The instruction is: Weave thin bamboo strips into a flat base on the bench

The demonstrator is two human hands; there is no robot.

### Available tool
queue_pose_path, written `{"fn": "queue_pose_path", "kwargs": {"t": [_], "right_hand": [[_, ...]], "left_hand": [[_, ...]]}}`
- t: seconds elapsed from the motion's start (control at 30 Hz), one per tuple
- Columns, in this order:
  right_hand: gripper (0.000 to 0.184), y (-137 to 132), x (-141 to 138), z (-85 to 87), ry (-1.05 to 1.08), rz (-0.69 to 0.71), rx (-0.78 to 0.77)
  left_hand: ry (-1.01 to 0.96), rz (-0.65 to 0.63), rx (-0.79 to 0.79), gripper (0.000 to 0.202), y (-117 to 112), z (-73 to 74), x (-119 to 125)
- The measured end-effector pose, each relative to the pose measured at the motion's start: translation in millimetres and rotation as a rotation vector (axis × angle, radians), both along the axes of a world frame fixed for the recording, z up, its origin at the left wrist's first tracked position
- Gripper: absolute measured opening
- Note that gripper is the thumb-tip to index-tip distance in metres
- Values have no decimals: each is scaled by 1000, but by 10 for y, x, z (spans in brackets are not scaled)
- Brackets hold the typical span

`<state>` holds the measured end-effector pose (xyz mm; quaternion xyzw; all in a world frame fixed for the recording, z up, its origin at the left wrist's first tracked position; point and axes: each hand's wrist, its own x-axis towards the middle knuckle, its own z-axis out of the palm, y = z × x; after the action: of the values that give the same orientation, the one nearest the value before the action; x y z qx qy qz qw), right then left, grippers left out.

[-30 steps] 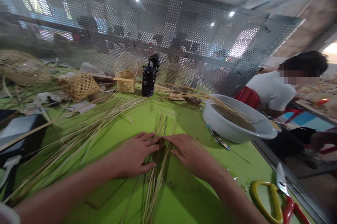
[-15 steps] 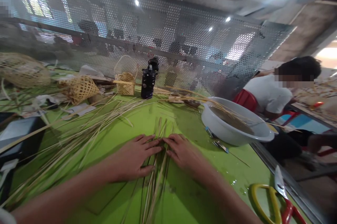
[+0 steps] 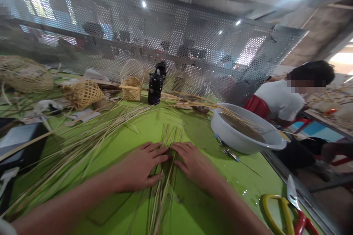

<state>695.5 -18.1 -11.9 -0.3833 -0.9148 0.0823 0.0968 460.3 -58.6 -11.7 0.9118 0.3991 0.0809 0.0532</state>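
Thin pale bamboo strips (image 3: 159, 205) lie lengthwise on the green tabletop, running from its front edge up between my hands. My left hand (image 3: 143, 166) rests palm down on their left side, fingers stretched out over the strips and thumb apart. From the right, my right hand (image 3: 190, 159) lies with its fingertips on the same strips, fingers extended. The fingertips of both hands nearly meet, and they hide part of the strips. Beyond them, the far ends of the strips fan out slightly.
More long strips (image 3: 93, 137) spread at left. Woven baskets (image 3: 86, 93) and a black bottle (image 3: 154, 87) stand behind. At right are a white basin (image 3: 237, 137) of water, clips (image 3: 230, 154) and red-and-yellow scissors (image 3: 292, 194). A person (image 3: 286, 95) sits beyond the table edge.
My right hand has shifted very slightly, and the far ends of the strips under it sit a little differently. My left hand stays almost in place.
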Motion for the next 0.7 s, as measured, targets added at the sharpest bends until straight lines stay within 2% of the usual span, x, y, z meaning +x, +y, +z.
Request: {"fn": "queue_pose_path", "kwargs": {"t": [0.27,0.43,0.7], "right_hand": [[47,-9,-1,6,-45,-32,-10],[48,4,16,-6,-29,-39,-9],[48,16,25,5,-54,-7,7]], "left_hand": [[8,-4,-15,67,48,-110,-39],[-40,-7,-49,78,73,-100,-53],[-41,85,-12,64,101,-91,-65]]}}
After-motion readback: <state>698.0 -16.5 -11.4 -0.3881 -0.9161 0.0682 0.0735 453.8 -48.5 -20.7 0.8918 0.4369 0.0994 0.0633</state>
